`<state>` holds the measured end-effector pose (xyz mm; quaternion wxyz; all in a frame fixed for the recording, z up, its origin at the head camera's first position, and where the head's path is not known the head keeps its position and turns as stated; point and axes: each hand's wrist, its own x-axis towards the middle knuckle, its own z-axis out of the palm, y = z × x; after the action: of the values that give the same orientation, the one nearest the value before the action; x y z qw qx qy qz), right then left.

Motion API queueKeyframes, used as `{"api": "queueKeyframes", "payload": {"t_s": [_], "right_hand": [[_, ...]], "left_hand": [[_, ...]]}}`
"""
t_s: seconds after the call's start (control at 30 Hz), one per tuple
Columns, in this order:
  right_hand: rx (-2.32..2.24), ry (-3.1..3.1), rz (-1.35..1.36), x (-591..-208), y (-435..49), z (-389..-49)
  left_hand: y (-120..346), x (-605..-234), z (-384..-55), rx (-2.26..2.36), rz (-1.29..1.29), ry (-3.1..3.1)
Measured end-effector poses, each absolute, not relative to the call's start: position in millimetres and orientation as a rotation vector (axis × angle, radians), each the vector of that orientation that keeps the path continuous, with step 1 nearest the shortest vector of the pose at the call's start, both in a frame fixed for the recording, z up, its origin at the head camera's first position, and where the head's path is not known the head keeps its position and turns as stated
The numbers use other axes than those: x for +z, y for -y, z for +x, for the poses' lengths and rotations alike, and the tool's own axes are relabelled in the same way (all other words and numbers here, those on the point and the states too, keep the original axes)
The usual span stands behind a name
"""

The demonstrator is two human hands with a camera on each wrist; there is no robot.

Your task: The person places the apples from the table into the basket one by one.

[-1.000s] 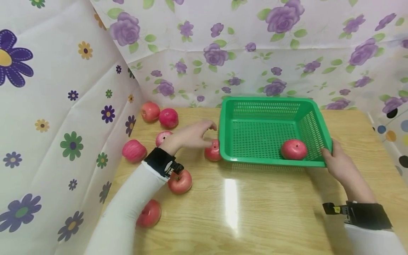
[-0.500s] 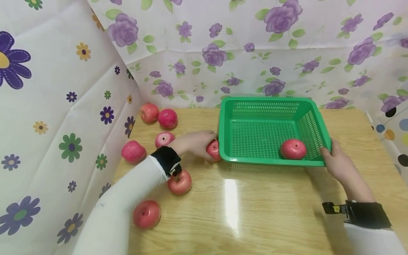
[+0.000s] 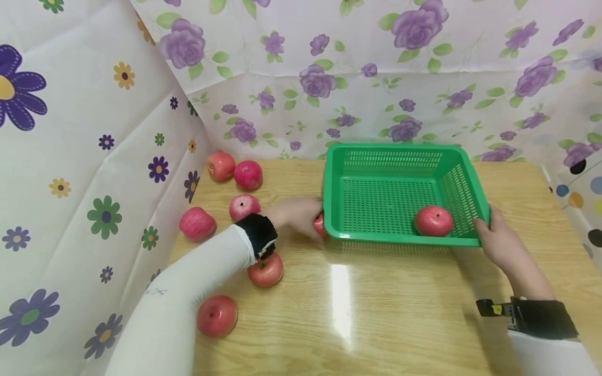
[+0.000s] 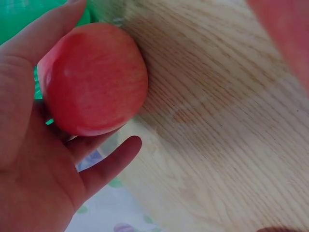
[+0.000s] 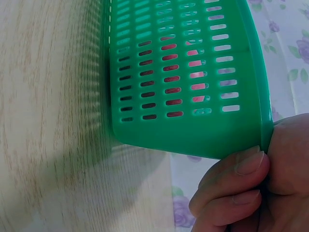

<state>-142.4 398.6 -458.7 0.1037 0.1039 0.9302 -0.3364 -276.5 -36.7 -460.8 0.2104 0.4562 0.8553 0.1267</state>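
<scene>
My left hand (image 3: 301,215) is at the left wall of a green plastic basket (image 3: 400,238), with its thumb and fingers around a red apple (image 4: 94,79). In the head view that hand covers most of the apple. The left wrist view shows the thumb along one side, some fingers behind it and one finger sticking out past it. My right hand (image 3: 503,243) grips the basket's rim at the front right corner, its curled fingers (image 5: 236,179) under the edge. Inside the basket, near its front right, lies another red apple (image 3: 433,220).
Several more apples lie left of the basket, among them one by my left wrist (image 3: 265,270), a nearer apple (image 3: 217,316) and a left apple (image 3: 197,224). Flowered sheets (image 3: 282,115) rise behind and left of the wooden table (image 3: 385,313).
My left hand has come down and right onto the apple beside the basket and closed around it. My right hand and the basket have stayed in place.
</scene>
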Motion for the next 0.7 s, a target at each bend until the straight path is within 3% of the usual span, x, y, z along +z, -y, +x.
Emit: {"api": "queueKeyframes", "payload": {"t_s": [0.7], "right_hand": [[-1.001,-2.760,0.289,-462.0,-400.0,-142.5]], "left_hand": [[30.7,-457.4,-274.8,0.208,1.206,-2.377]]}}
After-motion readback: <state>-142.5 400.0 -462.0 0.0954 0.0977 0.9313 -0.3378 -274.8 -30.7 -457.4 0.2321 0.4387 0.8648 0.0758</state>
